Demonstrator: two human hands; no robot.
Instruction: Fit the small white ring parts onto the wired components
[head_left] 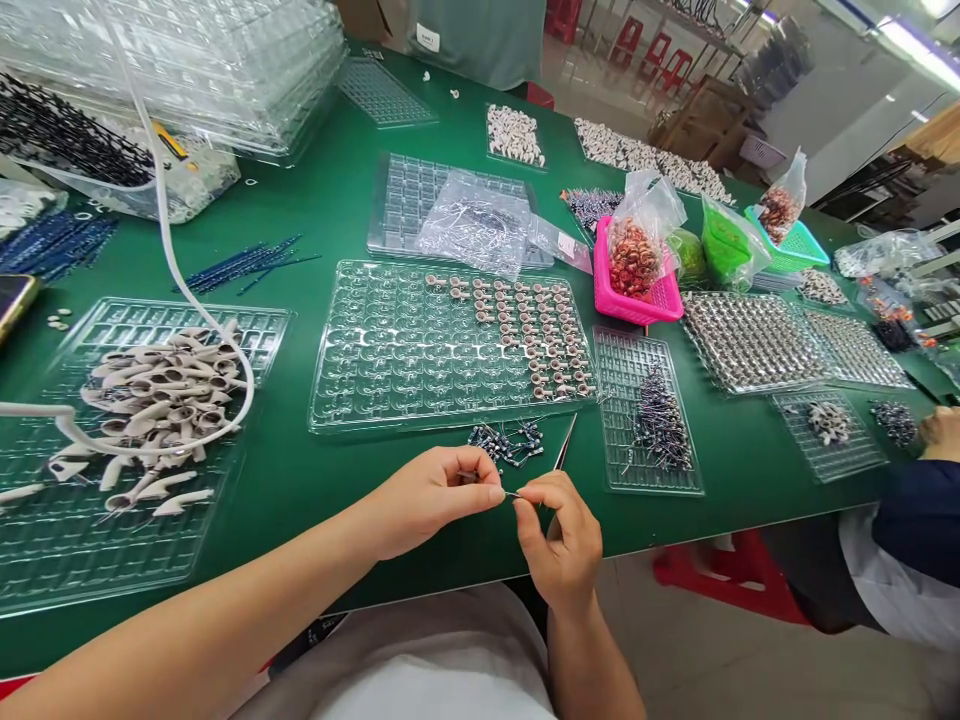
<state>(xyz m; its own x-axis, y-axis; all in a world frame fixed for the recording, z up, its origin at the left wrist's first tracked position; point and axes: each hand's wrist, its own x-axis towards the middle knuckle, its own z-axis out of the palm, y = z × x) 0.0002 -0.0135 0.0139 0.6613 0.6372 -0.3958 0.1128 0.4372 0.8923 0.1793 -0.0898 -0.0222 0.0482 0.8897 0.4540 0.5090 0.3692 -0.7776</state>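
Near the table's front edge, my left hand [439,500] pinches one end of a thin dark wire [511,494]. Facing it, my right hand [561,535] has thumb and forefinger closed on the wire's other end. Metal tweezers [566,442] point up and away from my right hand, their lower part hidden by it. Just beyond my fingers lies a loose pile of small dark wired parts [508,441]. A clear tray [405,345] behind it holds several small round pinkish-brown pieces on its right side.
A clear tray [262,325] at left carries beige curved pieces [169,385] under a white tube [161,190]. Right of centre are a tray of dark wired parts [660,425] and a pink basket [634,300]. A co-worker's hand [941,433] shows at far right.
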